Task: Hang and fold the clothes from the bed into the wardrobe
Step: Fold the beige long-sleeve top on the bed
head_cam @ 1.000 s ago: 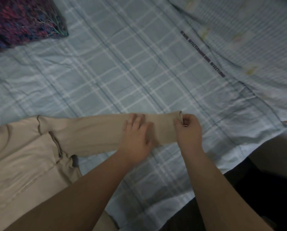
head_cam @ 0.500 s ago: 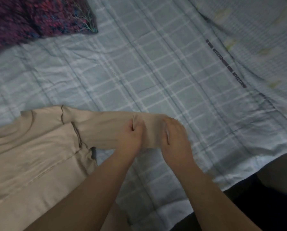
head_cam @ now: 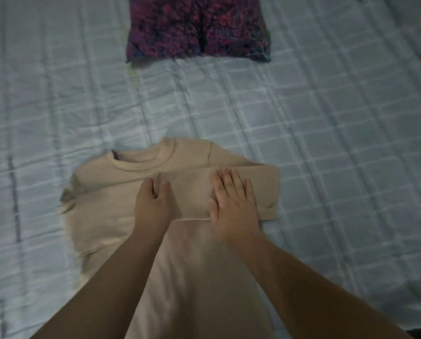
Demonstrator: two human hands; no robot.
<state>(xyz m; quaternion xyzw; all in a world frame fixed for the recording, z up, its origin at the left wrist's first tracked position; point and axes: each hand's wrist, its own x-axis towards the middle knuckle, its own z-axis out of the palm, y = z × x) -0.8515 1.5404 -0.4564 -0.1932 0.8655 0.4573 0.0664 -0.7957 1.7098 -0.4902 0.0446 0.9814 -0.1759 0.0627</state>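
Beige shirt (head_cam: 121, 216): lies face up on the bed sheet (head_cam: 327, 143), under the left hand (head_cam: 150, 206) and the right hand (head_cam: 234, 204). The collar (head_cam: 140, 162) lies just beyond the fingertips, and the body runs back under both forearms.
Sleeve (head_cam: 265, 184): folded across the chest. Its cuff end is at the left hand and its fold edge is just right of the right hand.
Left hand: fingers curled, with thumb and fingers pinching the cuff end of the sleeve.
Right hand: flat, with straight fingers held close together, pressing the sleeve down onto the shirt.
Bed sheet: pale blue with a lighter check pattern, wrinkled. It carries both garments.
Shirt material: plain matte beige fabric with a round banded collar. The folded sleeve forms a flat rectangular strip.
Patterned garment (head_cam: 197, 28): dark purple mottled with red and blue, roughly rectangular. It lies well beyond the fingertips, apart from the shirt.
Obstruction: both forearms cover the middle of the shirt body. The shirt edge left of the left hand is bunched, and its detail is blurred.
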